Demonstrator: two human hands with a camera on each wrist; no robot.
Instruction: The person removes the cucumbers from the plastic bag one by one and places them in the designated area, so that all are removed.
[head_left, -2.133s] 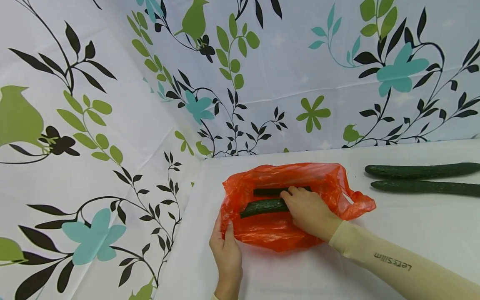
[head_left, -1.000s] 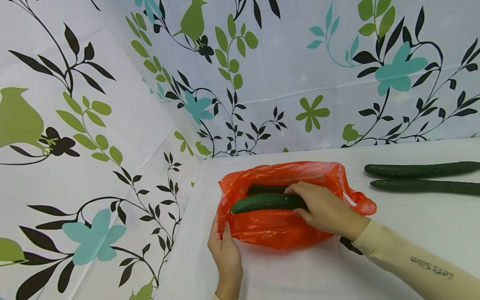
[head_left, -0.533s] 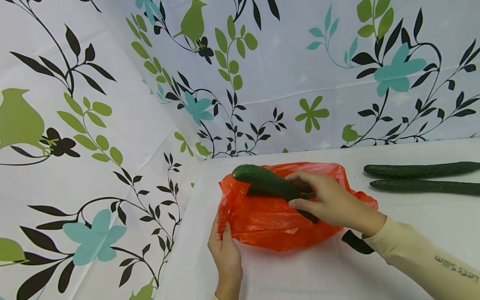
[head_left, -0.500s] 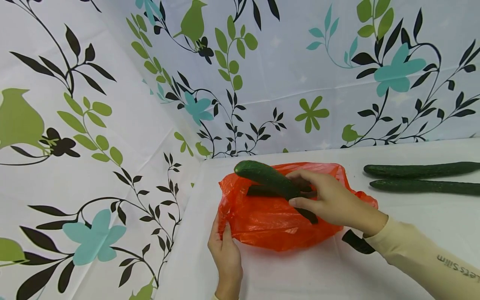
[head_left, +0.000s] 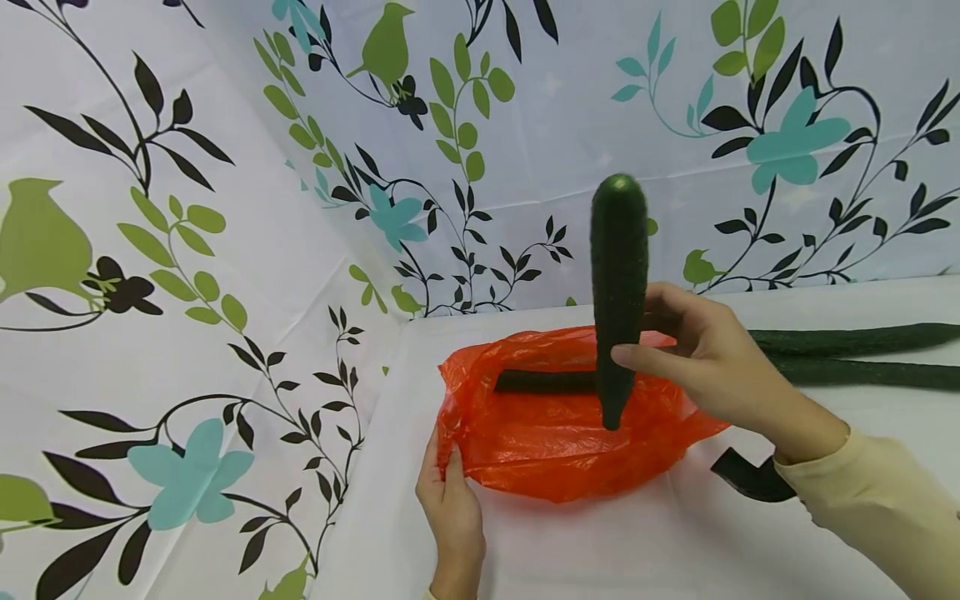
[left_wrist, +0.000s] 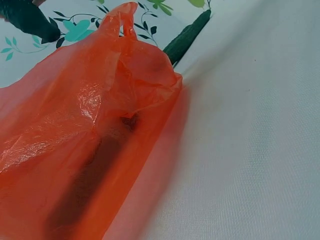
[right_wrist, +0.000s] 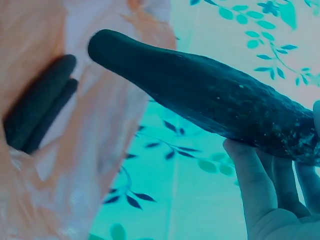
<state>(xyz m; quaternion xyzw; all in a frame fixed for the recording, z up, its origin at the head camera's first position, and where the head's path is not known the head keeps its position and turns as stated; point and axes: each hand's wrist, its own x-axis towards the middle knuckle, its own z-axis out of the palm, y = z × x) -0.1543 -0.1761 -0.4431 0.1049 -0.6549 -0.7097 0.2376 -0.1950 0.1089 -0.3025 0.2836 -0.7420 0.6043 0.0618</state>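
A dark green cucumber (head_left: 619,250) stands nearly upright over the bag, its thick end up, in the grip of my right hand (head_left: 716,362). In the right wrist view, that cucumber (right_wrist: 200,90) points left, with fingers (right_wrist: 255,180) beneath it. The red plastic bag (head_left: 540,462) lies with its mouth spread, and my left hand (head_left: 456,508) pinches its left rim. Inside lies another cucumber (head_left: 543,382), partly behind the raised one. Through the bag's wall, the left wrist view shows a dark long shape (left_wrist: 90,170).
Two more cucumbers, an upper one (head_left: 885,337) and a lower one (head_left: 885,373), lie side by side on the white table (head_left: 555,554) at the right. A patterned cloth (head_left: 517,192) hangs behind and to the left. A dark curved band (head_left: 753,477) shows beside the right sleeve.
My right hand has taken a cucumber from inside the bag, lifted it up and right, and turned it from lying flat to nearly upright. The left hand stays at the bag's rim.
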